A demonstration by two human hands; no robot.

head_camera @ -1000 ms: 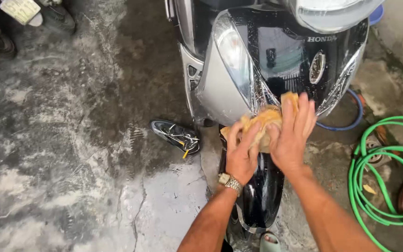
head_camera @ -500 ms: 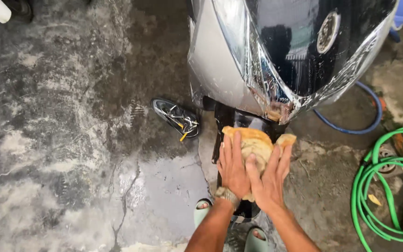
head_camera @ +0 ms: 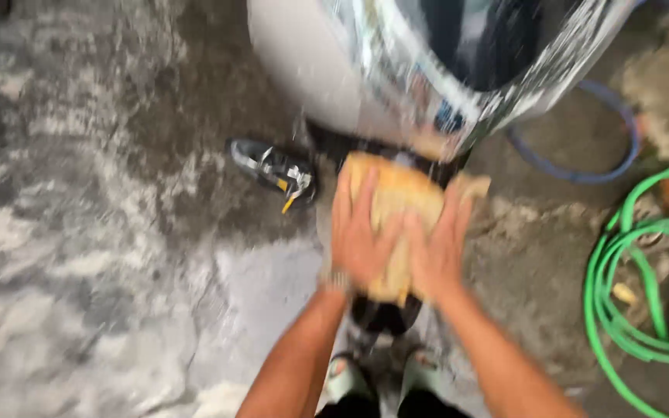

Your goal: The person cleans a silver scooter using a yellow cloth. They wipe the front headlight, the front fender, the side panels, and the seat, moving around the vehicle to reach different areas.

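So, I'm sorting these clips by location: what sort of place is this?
Probably an outdoor yard or driveway used for washing vehicles. The concrete ground is wet, a coiled green hose lies to the side, and both hands press a yellow cloth against a scooter.

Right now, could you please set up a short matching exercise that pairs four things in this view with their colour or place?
Things:
1. cloth
2. coiled hose
3. blue hose
4. wet concrete floor

Descriptions:
a. bright green, at the right edge
b. grey, wet and patchy, on the left
c. yellow-tan, pressed under both hands
d. curved on the ground right of the scooter front

Pairs: 1-c, 2-a, 3-d, 4-b. The left hand and right hand lie flat on the cloth.
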